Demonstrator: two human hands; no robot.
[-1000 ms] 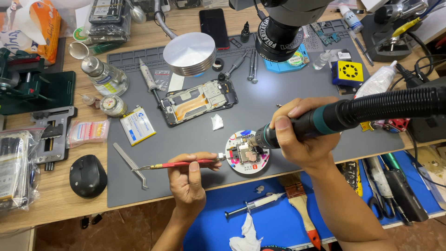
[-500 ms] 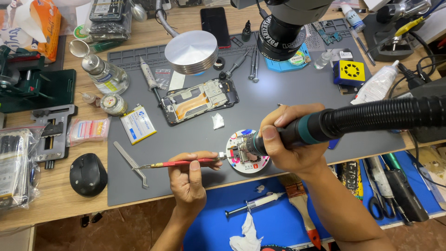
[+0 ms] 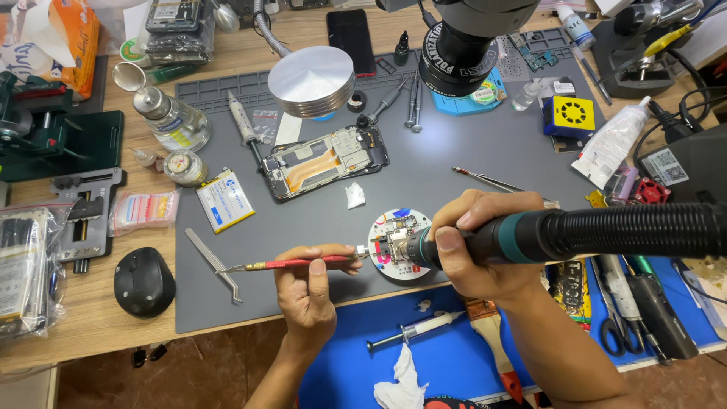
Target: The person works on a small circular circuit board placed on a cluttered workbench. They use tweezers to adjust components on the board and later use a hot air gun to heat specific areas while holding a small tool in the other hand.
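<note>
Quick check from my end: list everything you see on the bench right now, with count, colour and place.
hot-air handpiece: 1, teal-black, over board
circuit board: 1, on white round holder
red-handled tweezers: 1, tip at board
opened phone: 1, black, mat centre
steel tweezers: 1, mat left
syringe: 1, clear, blue mat
brush: 1, red-handled, blue mat
computer mouse: 1, black, left
microscope: 1, black, top
left hand: holds red-handled tweezers
right hand: grips handpiece
</note>
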